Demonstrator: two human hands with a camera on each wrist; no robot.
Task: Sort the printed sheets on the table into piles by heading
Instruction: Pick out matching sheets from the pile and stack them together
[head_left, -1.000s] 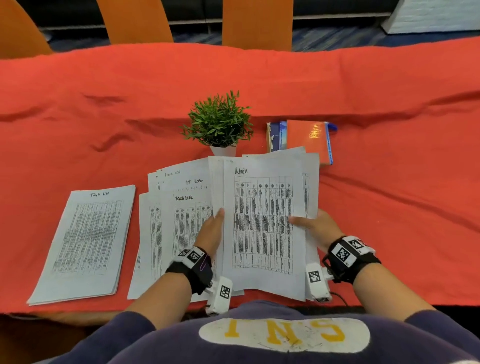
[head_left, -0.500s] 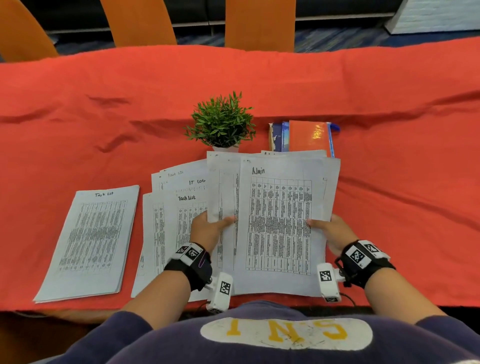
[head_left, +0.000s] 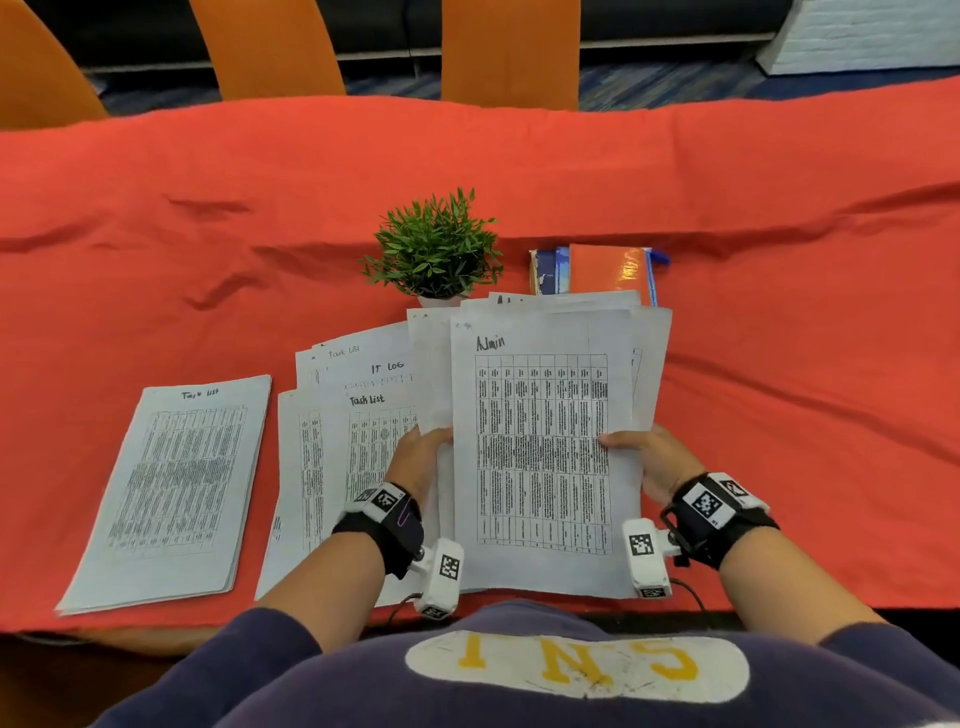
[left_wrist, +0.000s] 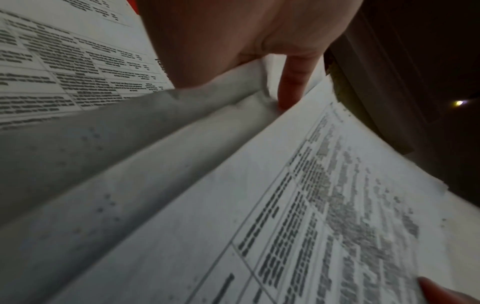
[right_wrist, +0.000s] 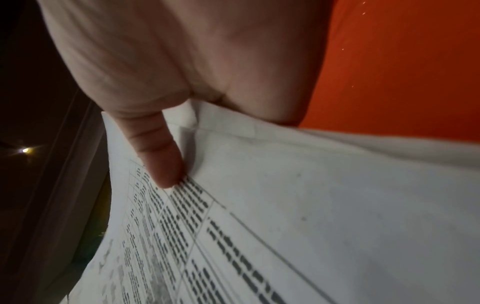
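Note:
I hold a bundle of printed sheets above the table's near edge. Its top sheet is headed "Admin" and carries a dense table. My right hand pinches the bundle's right edge, thumb on the print. My left hand grips the left edge, thumb on the sheets behind the top one. An unsorted fan of sheets headed "Task List" and "IT Log" lies under my left hand. A neat "Task List" pile lies at the left.
A small potted plant stands just beyond the held sheets. Books with an orange cover lie to its right. The table wears a red cloth. Orange chairs stand at the far side.
The held bundle has shifted to the right with both hands. The "Admin" sheet has slid right, off the sheets behind it, and my left thumb now sits behind it.

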